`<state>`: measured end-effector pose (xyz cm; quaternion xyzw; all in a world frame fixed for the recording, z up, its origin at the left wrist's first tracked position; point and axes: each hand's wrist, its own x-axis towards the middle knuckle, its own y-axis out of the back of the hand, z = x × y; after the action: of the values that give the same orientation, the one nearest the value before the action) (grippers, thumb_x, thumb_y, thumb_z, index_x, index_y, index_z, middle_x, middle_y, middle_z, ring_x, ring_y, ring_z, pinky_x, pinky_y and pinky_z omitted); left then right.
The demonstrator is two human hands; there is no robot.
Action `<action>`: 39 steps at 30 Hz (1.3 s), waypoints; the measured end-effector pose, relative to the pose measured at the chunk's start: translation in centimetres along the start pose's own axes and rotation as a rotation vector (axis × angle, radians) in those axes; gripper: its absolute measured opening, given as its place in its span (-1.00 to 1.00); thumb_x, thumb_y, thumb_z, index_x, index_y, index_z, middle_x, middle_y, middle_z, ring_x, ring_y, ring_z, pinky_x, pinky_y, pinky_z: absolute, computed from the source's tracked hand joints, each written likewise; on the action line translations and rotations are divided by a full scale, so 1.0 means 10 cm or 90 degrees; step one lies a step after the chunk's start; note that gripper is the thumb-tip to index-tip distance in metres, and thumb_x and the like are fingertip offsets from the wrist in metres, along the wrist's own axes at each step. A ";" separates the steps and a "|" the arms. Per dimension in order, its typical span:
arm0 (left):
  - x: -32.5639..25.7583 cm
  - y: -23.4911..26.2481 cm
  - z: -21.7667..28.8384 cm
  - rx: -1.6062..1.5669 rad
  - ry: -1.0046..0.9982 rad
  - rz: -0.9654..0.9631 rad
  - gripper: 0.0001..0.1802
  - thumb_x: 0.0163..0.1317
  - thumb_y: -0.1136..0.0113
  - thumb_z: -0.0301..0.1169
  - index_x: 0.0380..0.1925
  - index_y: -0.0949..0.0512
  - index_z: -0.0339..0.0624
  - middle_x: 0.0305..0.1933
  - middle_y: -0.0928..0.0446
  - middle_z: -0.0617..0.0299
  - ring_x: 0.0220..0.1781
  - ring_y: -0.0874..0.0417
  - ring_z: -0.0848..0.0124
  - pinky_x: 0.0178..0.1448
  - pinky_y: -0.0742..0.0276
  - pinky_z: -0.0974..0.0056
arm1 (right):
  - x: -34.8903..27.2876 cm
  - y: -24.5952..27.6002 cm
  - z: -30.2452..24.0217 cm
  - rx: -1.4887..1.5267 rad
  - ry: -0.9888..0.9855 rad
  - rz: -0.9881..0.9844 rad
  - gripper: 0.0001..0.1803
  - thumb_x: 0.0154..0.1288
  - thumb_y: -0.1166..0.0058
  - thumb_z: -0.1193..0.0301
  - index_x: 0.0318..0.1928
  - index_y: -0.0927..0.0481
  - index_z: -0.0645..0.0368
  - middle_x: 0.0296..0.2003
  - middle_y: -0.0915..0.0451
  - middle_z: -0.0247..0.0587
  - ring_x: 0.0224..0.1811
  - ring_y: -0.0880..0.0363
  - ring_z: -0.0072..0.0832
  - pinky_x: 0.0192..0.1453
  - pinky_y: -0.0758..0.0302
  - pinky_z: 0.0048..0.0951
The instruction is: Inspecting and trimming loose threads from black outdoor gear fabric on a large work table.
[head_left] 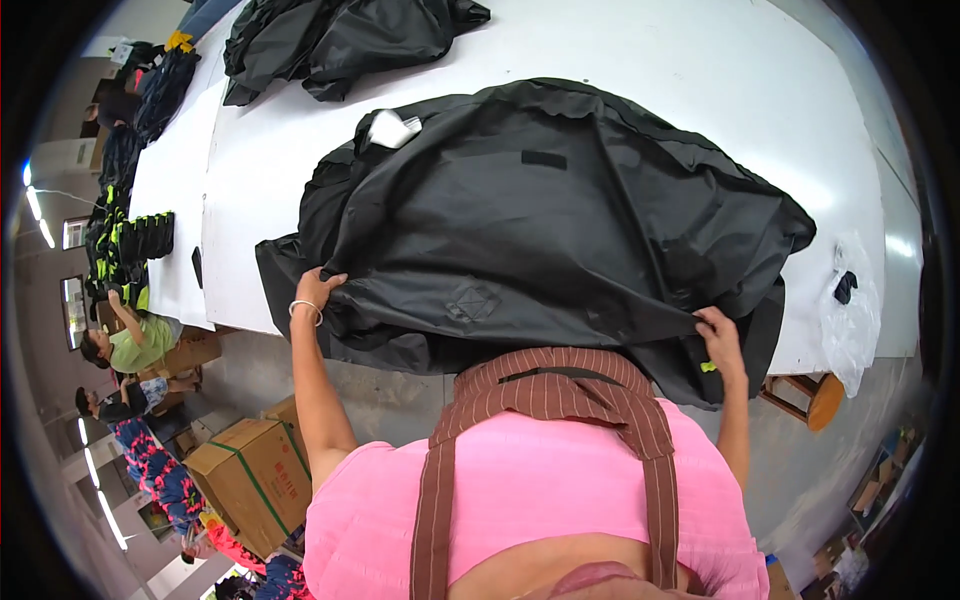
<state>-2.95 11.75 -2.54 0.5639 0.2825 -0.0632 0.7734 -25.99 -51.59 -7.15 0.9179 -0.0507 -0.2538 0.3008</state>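
A large black fabric piece, smooth and slightly shiny, lies spread and bunched over the near part of the white table. I cannot make out what kind of item it is. My left hand has its fingers closed on the near left edge of the cloth. At the near right edge, my right hand pinches the same cloth. A small yellow-green bit shows beside that hand. On the upper left of the cloth is a white tag, and a stitched crossed square sits near its front edge.
More black fabric lies at the table's far left. A clear plastic bag hangs at the right edge, above a wooden stool. Cardboard boxes stand at the lower left; another person is beyond, beside piled garments.
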 end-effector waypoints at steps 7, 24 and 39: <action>-0.11 0.54 1.50 0.109 -0.473 0.420 -0.61 0.18 -0.20 -0.27 0.02 -0.53 -0.10 -0.06 -0.55 0.01 0.01 -0.55 0.06 0.07 -0.46 0.14 | -0.11 -0.19 0.24 -0.002 0.113 0.075 -0.82 0.10 -0.04 0.63 -0.22 -0.52 0.30 -0.36 -0.47 -0.06 -0.25 -0.52 -0.17 -0.15 -0.40 -0.41; 1.23 -0.97 3.18 0.275 -0.443 0.066 -0.34 0.14 -0.19 0.04 0.17 -0.41 -0.09 0.09 -0.52 -0.04 0.18 -0.49 0.02 0.20 -0.38 0.03 | -0.37 -0.33 -0.02 0.000 0.169 0.411 -0.78 0.05 -0.03 0.68 -0.28 -0.59 0.18 -0.42 -0.44 -0.17 -0.36 -0.54 -0.17 -0.31 -0.43 -0.30; -0.06 -0.16 2.03 -0.800 -0.348 -0.508 -0.71 0.37 0.00 -0.39 0.01 -0.50 -0.31 -0.10 -0.62 0.18 -0.12 -0.65 0.39 0.03 -0.57 0.29 | 0.19 0.09 -1.19 -0.010 0.260 0.565 -0.75 0.28 -0.07 0.46 -0.06 -0.64 -0.05 -0.17 -0.49 -0.30 -0.27 -0.58 -0.27 -0.24 -0.49 -0.34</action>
<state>3.31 -7.39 0.62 -0.1574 0.2465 -0.3007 0.9078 -18.43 -46.56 0.75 0.8365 -0.3750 0.0841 0.3906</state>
